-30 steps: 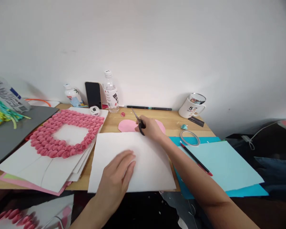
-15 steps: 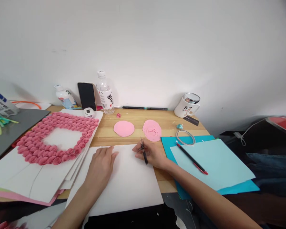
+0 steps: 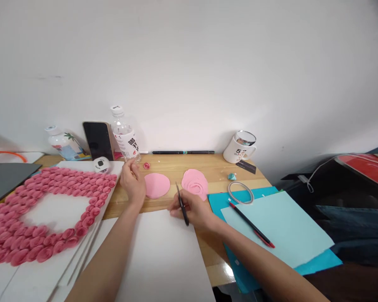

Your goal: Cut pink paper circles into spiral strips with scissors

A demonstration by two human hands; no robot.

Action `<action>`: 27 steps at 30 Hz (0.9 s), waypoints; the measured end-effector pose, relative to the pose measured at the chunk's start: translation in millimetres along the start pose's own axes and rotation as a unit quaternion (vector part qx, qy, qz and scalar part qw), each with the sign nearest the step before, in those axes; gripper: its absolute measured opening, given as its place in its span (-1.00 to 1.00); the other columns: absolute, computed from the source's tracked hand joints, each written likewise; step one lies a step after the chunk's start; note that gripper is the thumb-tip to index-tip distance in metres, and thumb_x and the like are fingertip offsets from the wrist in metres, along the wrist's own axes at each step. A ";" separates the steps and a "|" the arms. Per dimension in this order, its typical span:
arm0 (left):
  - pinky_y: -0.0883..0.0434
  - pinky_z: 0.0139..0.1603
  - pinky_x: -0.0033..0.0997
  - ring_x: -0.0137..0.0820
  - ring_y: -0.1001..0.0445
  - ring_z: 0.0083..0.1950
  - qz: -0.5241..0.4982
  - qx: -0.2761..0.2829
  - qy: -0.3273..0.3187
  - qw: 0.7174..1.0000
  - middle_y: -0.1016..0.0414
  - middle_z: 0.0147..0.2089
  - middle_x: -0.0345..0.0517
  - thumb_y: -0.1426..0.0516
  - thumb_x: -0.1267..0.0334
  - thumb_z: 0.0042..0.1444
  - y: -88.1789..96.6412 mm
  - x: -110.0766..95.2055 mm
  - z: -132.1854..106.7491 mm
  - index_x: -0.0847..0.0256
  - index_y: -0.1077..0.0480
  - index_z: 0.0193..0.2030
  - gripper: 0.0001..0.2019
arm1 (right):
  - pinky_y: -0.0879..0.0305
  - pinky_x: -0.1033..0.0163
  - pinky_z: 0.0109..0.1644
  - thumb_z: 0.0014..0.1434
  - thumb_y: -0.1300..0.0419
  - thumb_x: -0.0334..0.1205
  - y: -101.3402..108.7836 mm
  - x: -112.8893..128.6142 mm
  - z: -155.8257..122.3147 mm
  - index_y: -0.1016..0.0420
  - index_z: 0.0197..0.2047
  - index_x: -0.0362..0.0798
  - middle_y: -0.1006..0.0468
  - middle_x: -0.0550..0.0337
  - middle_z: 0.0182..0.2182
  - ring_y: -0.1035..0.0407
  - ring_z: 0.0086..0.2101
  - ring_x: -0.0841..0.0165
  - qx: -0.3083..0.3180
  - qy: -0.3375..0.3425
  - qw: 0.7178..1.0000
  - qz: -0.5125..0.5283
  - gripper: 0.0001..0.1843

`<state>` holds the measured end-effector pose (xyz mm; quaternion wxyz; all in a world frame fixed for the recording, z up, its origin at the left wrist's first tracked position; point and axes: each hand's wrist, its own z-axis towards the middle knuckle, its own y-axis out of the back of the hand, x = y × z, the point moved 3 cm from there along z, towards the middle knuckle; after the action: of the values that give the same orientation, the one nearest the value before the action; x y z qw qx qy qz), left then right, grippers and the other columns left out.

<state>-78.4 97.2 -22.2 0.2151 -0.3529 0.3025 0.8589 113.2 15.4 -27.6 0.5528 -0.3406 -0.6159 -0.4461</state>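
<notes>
My right hand [image 3: 193, 209] is closed around small black scissors [image 3: 181, 204], blades pointing up and away, at the far edge of a white sheet [image 3: 164, 256]. My left hand [image 3: 132, 182] is over the wooden desk [image 3: 217, 165] with fingers loosely curled, right beside a plain pink paper circle [image 3: 157, 185]; whether it touches the circle I cannot tell. A second pink circle cut into a spiral [image 3: 194, 184] lies just right of it. A tiny rolled pink rose [image 3: 146, 165] sits behind them.
A white board covered with pink paper roses [image 3: 47, 218] fills the left. Two bottles [image 3: 123, 133], a phone [image 3: 98, 140] and a black pen [image 3: 182, 152] line the wall; a mug [image 3: 241, 147] stands right. Light blue paper [image 3: 277, 226], a red-black pencil [image 3: 251, 224] and a tape ring [image 3: 240, 192] lie right.
My left hand lifted off the white sheet and moved forward to the plain pink circle. My right hand brought the scissors back from the circles to the sheet's far edge. The view shifted right.
</notes>
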 end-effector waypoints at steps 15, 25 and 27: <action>-0.35 -0.28 -0.20 -0.06 -0.46 -0.14 0.253 0.172 -0.013 0.952 -0.53 -0.24 0.16 0.06 0.36 0.14 -8.1 -2.5 -17.4 0.29 -0.44 -0.12 -0.71 | -0.18 0.32 -0.44 -0.10 -0.16 -0.43 5.6 7.0 87.9 -0.22 -0.35 -0.01 -0.43 0.27 -0.50 -0.33 -0.46 0.35 -0.152 -0.081 0.966 -0.191 -0.77; -0.38 -0.12 -0.18 -0.15 -0.50 -0.14 0.114 0.198 -0.025 0.973 -0.56 -0.17 0.13 0.06 0.31 0.15 -13.8 3.7 -20.1 0.27 -0.41 -0.15 -0.73 | -0.02 0.34 -0.48 -0.17 -0.19 -0.44 7.7 -7.4 87.0 -0.27 -0.42 0.01 -0.39 0.30 -0.53 -0.23 -0.52 0.37 -0.162 -0.067 0.957 -0.232 -0.77; -0.38 -0.10 -0.20 -0.17 -0.50 -0.15 0.098 0.205 -0.028 0.973 -0.56 -0.18 0.13 0.08 0.29 0.16 -13.2 1.4 -20.1 0.27 -0.42 -0.18 -0.73 | -0.04 0.34 -0.45 -0.14 -0.18 -0.42 9.3 -11.0 83.7 -0.27 -0.39 0.01 -0.40 0.31 -0.51 -0.24 -0.51 0.37 -0.154 -0.052 0.958 -0.236 -0.78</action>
<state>-62.0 93.5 -39.5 0.2062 -0.2457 0.4990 0.8050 91.9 97.1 -36.0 0.3400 -0.2891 -0.6303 -0.6352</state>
